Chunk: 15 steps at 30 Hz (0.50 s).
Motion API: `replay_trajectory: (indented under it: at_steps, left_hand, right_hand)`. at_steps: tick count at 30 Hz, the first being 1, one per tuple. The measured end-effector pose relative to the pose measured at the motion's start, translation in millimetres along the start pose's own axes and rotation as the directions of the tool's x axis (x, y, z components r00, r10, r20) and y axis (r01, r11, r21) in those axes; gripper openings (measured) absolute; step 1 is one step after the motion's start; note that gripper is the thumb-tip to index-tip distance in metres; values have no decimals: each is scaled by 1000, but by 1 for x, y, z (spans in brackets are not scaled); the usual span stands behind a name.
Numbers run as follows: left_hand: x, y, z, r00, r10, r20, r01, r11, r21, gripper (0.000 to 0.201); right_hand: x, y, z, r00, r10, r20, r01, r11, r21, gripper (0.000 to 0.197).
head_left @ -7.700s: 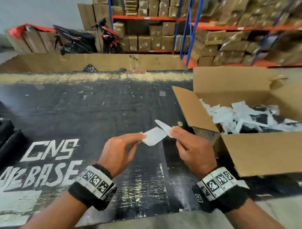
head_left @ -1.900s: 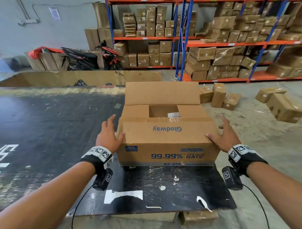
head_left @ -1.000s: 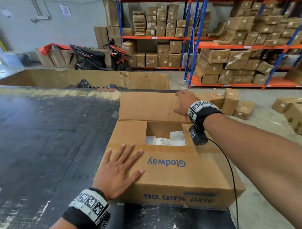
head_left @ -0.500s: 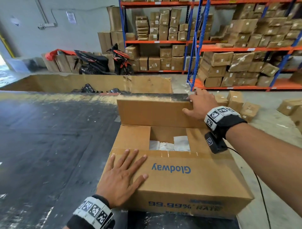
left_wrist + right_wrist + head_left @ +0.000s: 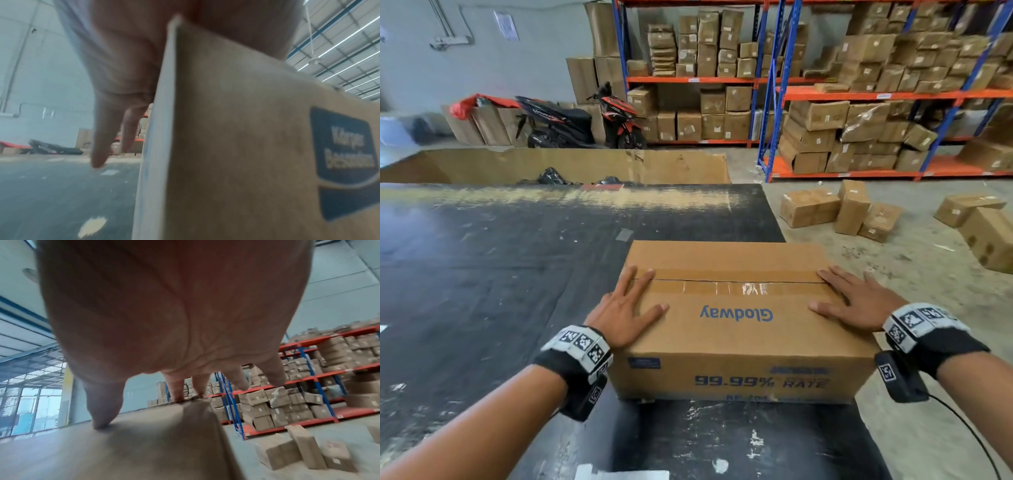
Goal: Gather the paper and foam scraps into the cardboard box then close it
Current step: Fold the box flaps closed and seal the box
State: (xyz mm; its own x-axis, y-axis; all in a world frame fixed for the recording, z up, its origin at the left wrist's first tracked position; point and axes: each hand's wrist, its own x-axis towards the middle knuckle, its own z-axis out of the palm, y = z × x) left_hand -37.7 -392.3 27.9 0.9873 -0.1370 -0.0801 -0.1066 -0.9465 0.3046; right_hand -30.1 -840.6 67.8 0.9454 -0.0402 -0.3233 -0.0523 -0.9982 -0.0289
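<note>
The brown cardboard box (image 5: 736,322) printed "Glodway" sits at the near right corner of the black table (image 5: 482,274), all its top flaps folded down and meeting at a taped seam. My left hand (image 5: 625,310) lies flat on the box top near its left edge, fingers spread and straight. On the right end of the top my right hand (image 5: 852,301) presses flat, fingers reaching the seam. The left wrist view shows the box's (image 5: 246,146) side with the left hand's fingers (image 5: 100,146) hanging over its edge. No scraps show; the box's inside is hidden.
A small pale scrap (image 5: 624,235) lies on the table beyond the box. Loose cartons (image 5: 842,209) sit on the concrete floor to the right, racks of boxes (image 5: 859,102) behind. A big cardboard bin (image 5: 585,166) and a parked scooter (image 5: 571,120) stand past the table's far edge.
The far flap, upright half a second ago under my right hand, now lies folded down and the box top is shut. My right hand moved back to the top's right end.
</note>
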Motion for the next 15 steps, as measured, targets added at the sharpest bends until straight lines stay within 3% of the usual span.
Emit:
replay_trajectory:
  at_steps: [5, 8, 15]
  left_hand:
    - [-8, 5, -6, 999, 6, 46, -5, 1000, -7, 82]
    - [-14, 5, -10, 996, -4, 92, 3, 1000, 7, 81]
    - [-57, -21, -11, 994, -15, 112, 14, 1000, 5, 80]
  right_hand:
    - [-15, 6, 4, 985, -141, 94, 117, 967, 227, 108]
    - [-31, 9, 8, 975, -203, 89, 177, 956, 234, 116]
    - [-73, -19, 38, 963, -253, -94, 267, 945, 189, 106]
